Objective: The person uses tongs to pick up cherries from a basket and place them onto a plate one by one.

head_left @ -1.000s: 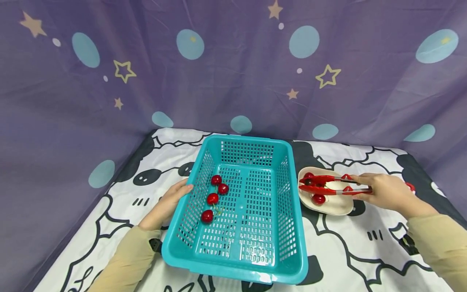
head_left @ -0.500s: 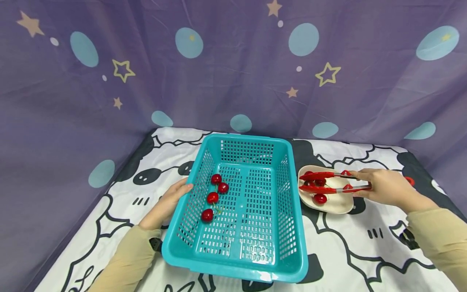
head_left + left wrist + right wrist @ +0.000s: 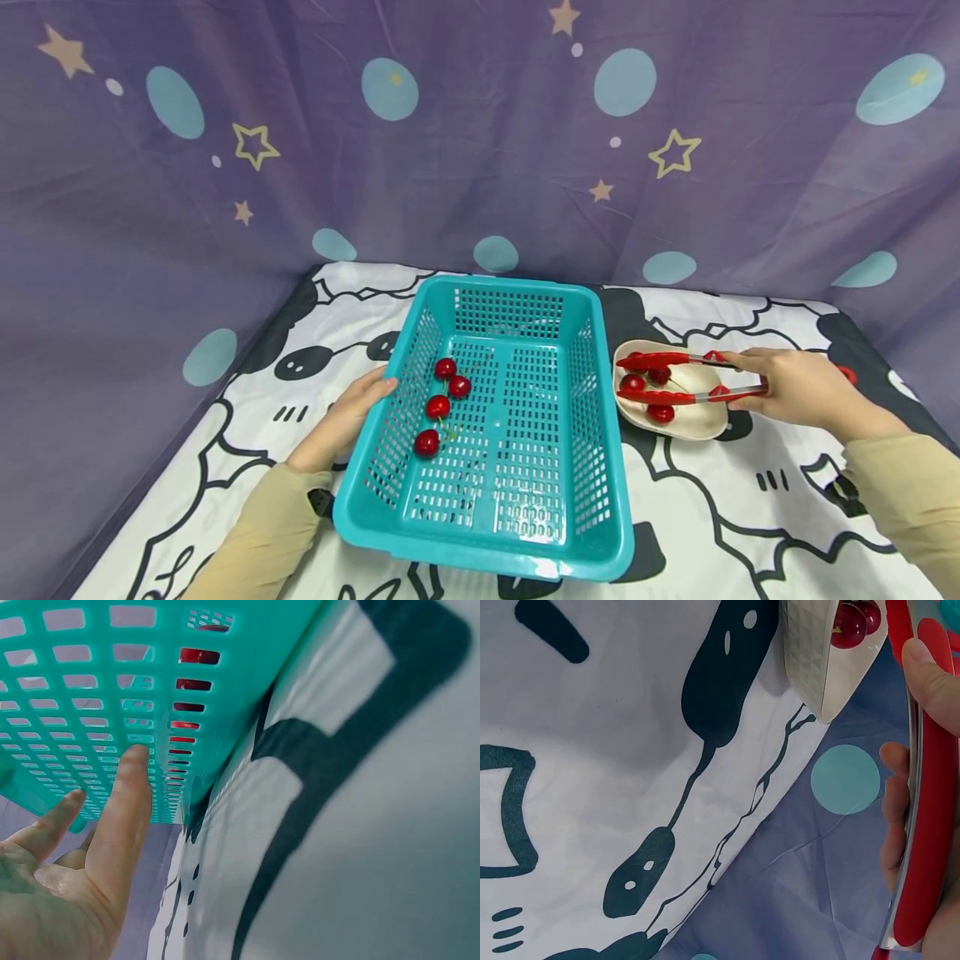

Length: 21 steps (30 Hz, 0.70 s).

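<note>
My left hand (image 3: 341, 421) rests against the left side of a turquoise plastic basket (image 3: 480, 567), fingertips at its rim. In the left wrist view, its fairly straight fingers (image 3: 124, 817) touch the perforated wall. Several red cherries (image 3: 459, 387) with stems lie in the left half of the basket. My right hand (image 3: 806, 390) grips red-tipped metal tongs (image 3: 675, 399), their arms spread apart over a cream dish (image 3: 701, 425). Several more cherries (image 3: 660, 413) sit in this dish; one cherry (image 3: 632, 382) lies between the tong tips. The tongs partly cover the cherries there.
A white cloth (image 3: 757, 525) with black cartoon drawings covers the table. Behind it hangs a purple curtain (image 3: 480, 167) with stars and dots. The dish stands close to the basket's right side. The tongs' red end (image 3: 847, 373) sticks out behind the right hand.
The tongs' arms have spread a little wider over the dish, and the cherries under them have shifted slightly. My left hand and the basket have stayed in place.
</note>
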{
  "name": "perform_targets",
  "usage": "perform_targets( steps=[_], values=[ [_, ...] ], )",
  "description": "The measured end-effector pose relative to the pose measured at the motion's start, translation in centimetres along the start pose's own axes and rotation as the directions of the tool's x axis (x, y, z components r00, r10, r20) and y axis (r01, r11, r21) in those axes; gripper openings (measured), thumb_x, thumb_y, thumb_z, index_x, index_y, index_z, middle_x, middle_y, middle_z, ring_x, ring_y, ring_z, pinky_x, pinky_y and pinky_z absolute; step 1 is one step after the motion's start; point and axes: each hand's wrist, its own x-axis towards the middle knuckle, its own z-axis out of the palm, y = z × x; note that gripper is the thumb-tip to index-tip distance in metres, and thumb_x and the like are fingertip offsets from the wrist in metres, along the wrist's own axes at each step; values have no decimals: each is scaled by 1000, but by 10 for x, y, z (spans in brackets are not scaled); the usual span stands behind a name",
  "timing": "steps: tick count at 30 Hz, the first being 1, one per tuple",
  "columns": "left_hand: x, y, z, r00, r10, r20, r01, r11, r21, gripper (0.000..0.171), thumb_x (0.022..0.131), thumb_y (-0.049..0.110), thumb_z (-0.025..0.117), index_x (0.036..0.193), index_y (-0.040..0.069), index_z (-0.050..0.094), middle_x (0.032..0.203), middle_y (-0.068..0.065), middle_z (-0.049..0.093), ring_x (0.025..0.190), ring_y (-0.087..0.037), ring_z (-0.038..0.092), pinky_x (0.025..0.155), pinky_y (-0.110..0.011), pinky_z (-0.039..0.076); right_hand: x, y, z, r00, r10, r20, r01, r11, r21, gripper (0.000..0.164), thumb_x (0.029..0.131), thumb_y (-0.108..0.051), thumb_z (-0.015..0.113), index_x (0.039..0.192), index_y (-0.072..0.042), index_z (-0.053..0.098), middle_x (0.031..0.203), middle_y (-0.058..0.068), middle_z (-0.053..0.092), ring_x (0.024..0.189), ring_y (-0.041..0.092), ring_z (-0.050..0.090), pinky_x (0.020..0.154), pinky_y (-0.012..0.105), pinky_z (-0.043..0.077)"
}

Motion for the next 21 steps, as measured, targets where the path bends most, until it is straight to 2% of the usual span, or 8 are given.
perform_targets(
  steps=[5, 14, 21],
  values=[
    [1, -1, -1, 1000, 2, 3, -2, 1000, -6, 62, 98, 34, 40, 147, 3, 18, 142, -31, 33, 121, -47, 45, 91, -50, 50, -1, 1, -1, 1000, -7, -10, 7, 1000, -7, 68, 57, -39, 85, 115, -10, 65, 97, 7, 70, 56, 2, 50, 47, 29, 44],
    [1, -1, -1, 1000, -1, 9, 1, 1000, -11, 61, 98, 34, 39, 147, 2, 18, 141, -32, 34, 119, -44, 49, 90, -48, 52, -9, 1, 0, 1000, 11, -26, -10, 1000, 15, 87, 56, -41, 86, 126, -1, 54, 102, 14, 67, 51, -1, 45, 51, 36, 48],
    [2, -1, -2, 1000, -5, 4, 5, 1000, -5, 61, 99, 34, 38, 147, 3, 19, 138, -33, 37, 114, -42, 53, 86, -47, 53, -8, 1, -5, 998, 62, 24, -63, 997, 36, 92, 56, -41, 86, 129, 0, 49, 97, 13, 63, 50, 0, 44, 47, 28, 42]
  ],
)
